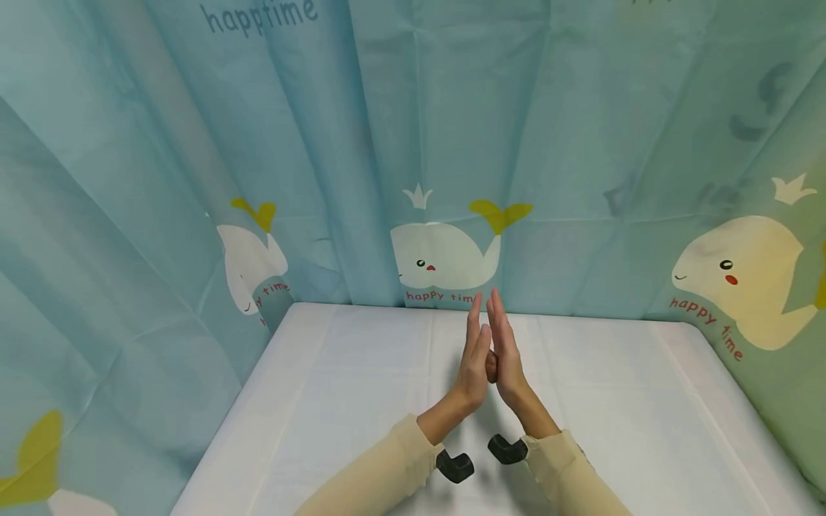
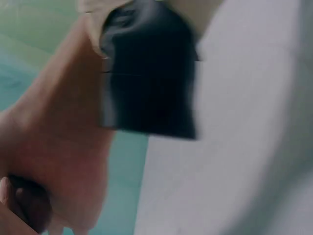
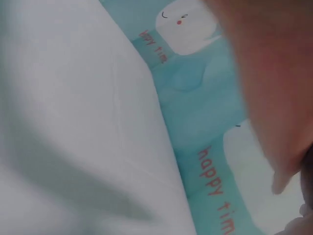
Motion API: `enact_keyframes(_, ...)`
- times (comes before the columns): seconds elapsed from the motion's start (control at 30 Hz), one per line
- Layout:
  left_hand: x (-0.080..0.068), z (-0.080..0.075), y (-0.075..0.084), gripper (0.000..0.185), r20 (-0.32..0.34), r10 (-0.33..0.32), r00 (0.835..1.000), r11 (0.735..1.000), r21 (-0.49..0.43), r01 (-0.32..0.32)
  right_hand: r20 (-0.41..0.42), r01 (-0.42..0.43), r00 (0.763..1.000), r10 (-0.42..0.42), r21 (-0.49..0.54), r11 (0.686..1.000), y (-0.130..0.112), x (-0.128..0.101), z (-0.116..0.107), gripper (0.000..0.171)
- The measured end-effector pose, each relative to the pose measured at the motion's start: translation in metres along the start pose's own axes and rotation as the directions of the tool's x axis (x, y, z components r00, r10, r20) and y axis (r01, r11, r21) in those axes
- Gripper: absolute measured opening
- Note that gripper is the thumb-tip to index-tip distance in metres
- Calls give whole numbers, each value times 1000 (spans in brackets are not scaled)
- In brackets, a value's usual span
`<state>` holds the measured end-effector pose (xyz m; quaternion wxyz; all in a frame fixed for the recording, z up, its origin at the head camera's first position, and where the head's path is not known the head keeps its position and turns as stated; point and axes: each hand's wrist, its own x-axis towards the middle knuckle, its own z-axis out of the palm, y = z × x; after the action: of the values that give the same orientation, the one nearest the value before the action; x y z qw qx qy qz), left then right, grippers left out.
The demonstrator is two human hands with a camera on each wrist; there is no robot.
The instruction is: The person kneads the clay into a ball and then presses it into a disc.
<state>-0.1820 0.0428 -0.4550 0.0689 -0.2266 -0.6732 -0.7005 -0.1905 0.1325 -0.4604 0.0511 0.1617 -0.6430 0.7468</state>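
Brown ball [image 1: 492, 366]: sits between the facing palms, nearer the wrists than the fingertips, seemingly raised off the white surface [image 1: 348, 387]; partly hidden, so its exact make is hard to tell.
Left hand [image 1: 474, 373]: comes in from 7 o'clock; fingers straight, pointing towards 12, its palm against the ball.
Right hand [image 1: 508, 362]: comes in from 5 o'clock; fingers straight too, also towards 12, pressing the ball from the other side.
Fingertips: near each other across a narrow gap; neither hand curls round the ball.
Palm work, done: the ball is caught between both palms, so the work looks well under way.
Palm work, left: the ball is not yet set down or let go; how much pressing or rolling remains cannot be told from this moment.
Wrist pieces: a left black piece [image 1: 455, 467] hangs at 7 o'clock from the ball, a right black piece [image 1: 507, 449] near 6; they stand close together and could knock if the wrists turn inward.
Sleeves: the left sleeve [image 1: 387, 473] and right sleeve [image 1: 568, 466] stop short of the palms, out of the way.
Curtain [image 1: 452, 107]: hangs behind the far edge, with a whale print [image 1: 452, 258] at 11 o'clock and others near 10 and 2; it seems no hindrance.
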Motion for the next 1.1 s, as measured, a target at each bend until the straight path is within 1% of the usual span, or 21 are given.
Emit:
enact_keyframes(0.1,6,-2,3,61,-17,24,1000,999,-26,-24,4,-3,1000,2,54,999,0,-3,5,62)
enact_keyframes(0.2,14,-5,-2,61,-42,55,998,997,-57,-57,13,2,1000,-4,85,996,-3,-5,12,61)
enact_keyframes(0.27,17,-8,-7,61,-45,53,998,995,-84,-57,14,7,1000,-8,85,996,-5,-7,15,60)
enact_keyframes(0.37,20,-12,-15,61,-51,4,999,997,-78,-8,25,30,999,-32,60,998,-8,-8,16,59)
enact_keyframes(0.47,19,-13,-20,61,-58,-76,995,995,-76,71,49,59,997,-60,6,998,-11,-7,15,59)
enact_keyframes(0.57,14,-11,-20,60,-29,-124,992,987,-106,121,58,63,996,-61,-26,998,-12,-5,12,58)
enact_keyframes(0.63,10,-8,-17,61,12,-130,991,983,-127,131,40,53,998,-52,-22,998,-11,-3,8,58)
enact_keyframes(0.7,5,-5,-14,61,48,-119,992,981,-151,125,22,33,999,-32,-16,999,-11,-2,4,58)
enact_keyframes(0.73,4,-3,-12,62,60,-112,992,980,-160,120,11,21,1000,-21,-10,1000,-11,-1,2,58)
enact_keyframes(0.8,2,-1,-9,62,62,-100,993,980,-165,109,-2,-3,1000,3,-1,1000,-10,0,-1,58)
enact_keyframes(0.9,2,2,-5,61,33,-88,996,980,-174,92,-6,-27,1000,27,22,999,-8,0,-2,59)
enact_keyframes(1.0,4,1,-3,60,-12,-90,996,980,-177,86,6,-25,1000,25,38,999,-4,0,0,61)
enact_keyframes(1.1,7,-1,-3,59,-43,-86,995,982,-172,77,21,-23,1000,22,32,999,0,-2,2,60)
